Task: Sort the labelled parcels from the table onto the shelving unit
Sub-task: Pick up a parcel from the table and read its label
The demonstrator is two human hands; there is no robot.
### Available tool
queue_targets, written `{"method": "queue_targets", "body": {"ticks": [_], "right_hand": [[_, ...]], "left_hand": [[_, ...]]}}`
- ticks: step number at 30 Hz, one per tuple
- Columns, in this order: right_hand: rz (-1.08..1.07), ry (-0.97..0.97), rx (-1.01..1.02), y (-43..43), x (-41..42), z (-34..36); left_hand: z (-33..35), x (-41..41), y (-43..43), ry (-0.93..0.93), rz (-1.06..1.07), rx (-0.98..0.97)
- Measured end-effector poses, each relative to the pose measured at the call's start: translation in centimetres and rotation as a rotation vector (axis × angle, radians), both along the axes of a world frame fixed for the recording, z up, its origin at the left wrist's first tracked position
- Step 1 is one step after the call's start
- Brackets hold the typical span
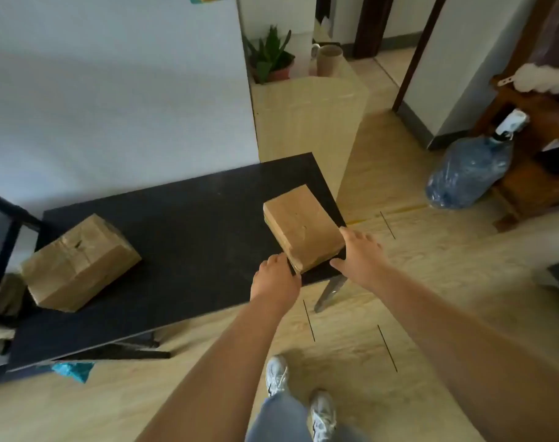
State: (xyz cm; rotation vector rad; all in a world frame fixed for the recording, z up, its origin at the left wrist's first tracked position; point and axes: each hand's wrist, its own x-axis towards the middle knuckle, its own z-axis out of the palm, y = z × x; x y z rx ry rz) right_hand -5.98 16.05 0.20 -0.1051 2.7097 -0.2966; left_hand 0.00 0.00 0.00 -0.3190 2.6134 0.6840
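Two brown paper-wrapped parcels lie on a black table [188, 224]. The smaller parcel [302, 226] rests at the table's near right corner. My left hand [275, 280] is against its near left side, with the fingertips touching the wrapping. My right hand [359, 258] is spread beside its right edge, with the index finger at the parcel's corner and the thumb below it. The larger, crumpled parcel [80, 263] sits at the table's left end, away from both hands. A black shelving frame [7, 244] stands at the far left, with parcels [7, 295] partly visible inside.
A pale wooden cabinet [306, 119] with a potted plant [271, 57] stands behind the table's right end. A blue water jug [469, 173] and a wooden stand [539, 148] are on the floor to the right. A teal scrap [74, 371] lies under the table's front edge.
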Motion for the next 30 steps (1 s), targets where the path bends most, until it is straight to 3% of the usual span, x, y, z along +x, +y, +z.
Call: {"method": "queue_targets", "body": {"ticks": [11, 15, 23, 30], "right_hand": [[-0.251, 0.013, -0.098, -2.2, -2.0, -2.6], [-0.303, -0.034, -0.206, -2.9, -2.7, -2.4], [-0.289, 0.033, -0.496, -4.9, -6.5, 0.6], [-0.197, 0.055, -0.612, -4.7, -8.7, 2.9]], "left_hand": [[-3.2, -2.6, -1.7, -0.047, -0.049, 0.112], [-3.5, -3.1, -2.2, -0.031, 0.119, 0.244], [0.2, -6.1, -3.9, 0.192, 0.468, 0.409], [3.1, -8.3, -4.5, 0.333, 0.599, 0.445]]}}
